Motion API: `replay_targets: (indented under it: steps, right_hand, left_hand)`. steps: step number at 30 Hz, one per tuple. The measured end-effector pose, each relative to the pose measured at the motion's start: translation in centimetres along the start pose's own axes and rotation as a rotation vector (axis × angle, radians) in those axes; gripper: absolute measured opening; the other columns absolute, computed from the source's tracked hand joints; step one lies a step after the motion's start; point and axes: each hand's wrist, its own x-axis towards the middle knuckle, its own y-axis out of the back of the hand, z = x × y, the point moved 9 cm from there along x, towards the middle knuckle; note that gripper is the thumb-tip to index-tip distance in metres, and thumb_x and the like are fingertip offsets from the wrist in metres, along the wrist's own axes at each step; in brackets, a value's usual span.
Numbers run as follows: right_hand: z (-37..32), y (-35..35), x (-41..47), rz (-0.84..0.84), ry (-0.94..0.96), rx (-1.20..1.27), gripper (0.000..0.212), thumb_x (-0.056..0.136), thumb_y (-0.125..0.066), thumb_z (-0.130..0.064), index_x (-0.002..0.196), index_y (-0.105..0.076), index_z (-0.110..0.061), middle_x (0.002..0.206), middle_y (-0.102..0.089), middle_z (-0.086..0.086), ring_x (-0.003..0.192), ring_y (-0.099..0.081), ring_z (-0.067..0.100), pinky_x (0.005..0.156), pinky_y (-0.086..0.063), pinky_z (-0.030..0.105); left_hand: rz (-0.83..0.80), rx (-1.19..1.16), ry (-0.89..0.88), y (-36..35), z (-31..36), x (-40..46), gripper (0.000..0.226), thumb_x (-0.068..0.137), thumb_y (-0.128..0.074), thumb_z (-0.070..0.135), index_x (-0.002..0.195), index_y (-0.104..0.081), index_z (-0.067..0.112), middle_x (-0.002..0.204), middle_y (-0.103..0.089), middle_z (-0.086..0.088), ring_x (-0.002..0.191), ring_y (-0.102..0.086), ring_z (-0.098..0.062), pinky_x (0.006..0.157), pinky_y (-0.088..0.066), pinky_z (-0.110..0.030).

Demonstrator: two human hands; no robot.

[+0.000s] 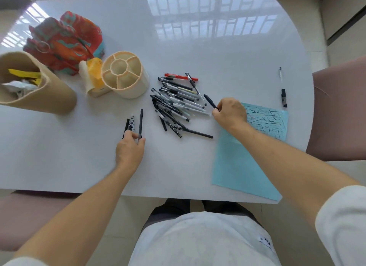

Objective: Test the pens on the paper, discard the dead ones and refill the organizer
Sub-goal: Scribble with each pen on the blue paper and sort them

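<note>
Beige bin [37,99]: cut off by left frame edge; contents blurred, only yellow and white scraps discernible. Right hand [230,112] hides the lower end of black pen [211,101] and part of blue paper [247,156]. Left hand [129,149] covers lower ends of its pens [136,125]. Pen markings in pile [176,105] illegible.

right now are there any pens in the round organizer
No, the round organizer shows only bare compartments, while the pens lie piled on the table beside it.

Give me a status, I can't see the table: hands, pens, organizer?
Left hand holds several pens. Right hand pinches black pen beside the pile. Organizer empty, unobstructed.
</note>
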Motion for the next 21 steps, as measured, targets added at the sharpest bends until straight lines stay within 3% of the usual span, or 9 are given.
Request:
replay_targets:
  steps: [5,8,11,14,17,19,21]
  right_hand:
    - [2.0,1.5,-3.1,0.029,-0.063,0.385,0.007,0.085,-0.07,-0.028,0.087,-0.069,-0.021,0.075,-0.067,-0.008,0.075,-0.064,0.018,0.069,-0.045,0.029]
    - [4.1,2.0,-5.5,0.007,-0.126,0.595,0.008,0.085,-0.075,-0.027,0.083,-0.067,-0.026,0.074,-0.071,-0.003,0.072,-0.068,0.018,0.069,-0.056,0.034]
    - [6.7,2.5,-7.6,0.012,-0.18,0.714,0.007,0.084,-0.078,-0.022,0.083,-0.071,-0.025,0.075,-0.073,0.002,0.066,-0.065,0.017,0.071,-0.058,0.04]
    - [8.4,2.6,-9.7,-0.004,-0.209,0.825,0.011,0.084,-0.079,-0.015,0.084,-0.076,-0.025,0.073,-0.072,-0.002,0.066,-0.063,0.013,0.073,-0.057,0.04]
    - [9.3,2.6,-12.1,-0.02,-0.224,0.882,0.021,0.085,-0.077,-0.007,0.084,-0.078,-0.028,0.076,-0.074,-0.004,0.069,-0.064,0.011,0.076,-0.056,0.038]
    - [9.7,2.5,-13.6,-0.051,-0.226,0.892,0.024,0.085,-0.077,-0.005,0.086,-0.078,-0.029,0.079,-0.075,-0.004,0.071,-0.065,0.012,0.077,-0.057,0.038]
    - [10.2,2.4,-15.0,-0.072,-0.229,0.907,0.023,0.085,-0.077,-0.005,0.086,-0.078,-0.028,0.08,-0.076,-0.004,0.072,-0.067,0.012,0.076,-0.058,0.037]
  left_hand:
    - [-0.037,0.129,0.054,-0.2,-1.6,1.5,0.019,0.092,-0.058,0.029,0.085,-0.047,0.015,0.074,-0.055,-0.003,0.066,-0.052,-0.026,0.061,-0.039,-0.034]
    - [-0.071,0.178,0.073,0.0,-2.2,1.7,0.023,0.091,-0.055,0.03,0.075,-0.046,0.017,0.073,-0.059,-0.007,0.06,-0.047,-0.017,0.054,-0.032,-0.033]
    - [-0.063,0.194,0.048,0.5,-0.6,1.0,0.02,0.088,-0.055,0.033,0.074,-0.047,0.021,0.071,-0.06,-0.003,0.062,-0.052,-0.019,0.052,-0.034,-0.031]
    - [-0.063,0.083,-0.19,-0.4,6.2,-0.9,0.02,0.087,-0.061,0.036,0.076,-0.05,0.023,0.069,-0.059,0.006,0.066,-0.055,-0.017,0.057,-0.04,-0.032]
    - [-0.214,-0.057,-0.49,-3.6,14.5,-4.4,0.012,0.092,-0.064,0.034,0.101,-0.058,0.031,0.083,-0.063,0.012,0.068,-0.057,-0.004,0.065,-0.047,-0.028]
    - [-0.345,-0.097,-0.652,-6.0,19.0,-7.0,0.032,0.093,-0.063,0.032,0.124,-0.055,0.036,0.1,-0.064,0.016,0.074,-0.059,0.0,0.073,-0.048,-0.023]
    - [-0.466,-0.044,-0.801,-8.4,22.2,-9.6,0.041,0.095,-0.062,0.032,0.134,-0.053,0.037,0.109,-0.062,0.018,0.08,-0.058,-0.002,0.079,-0.047,-0.022]
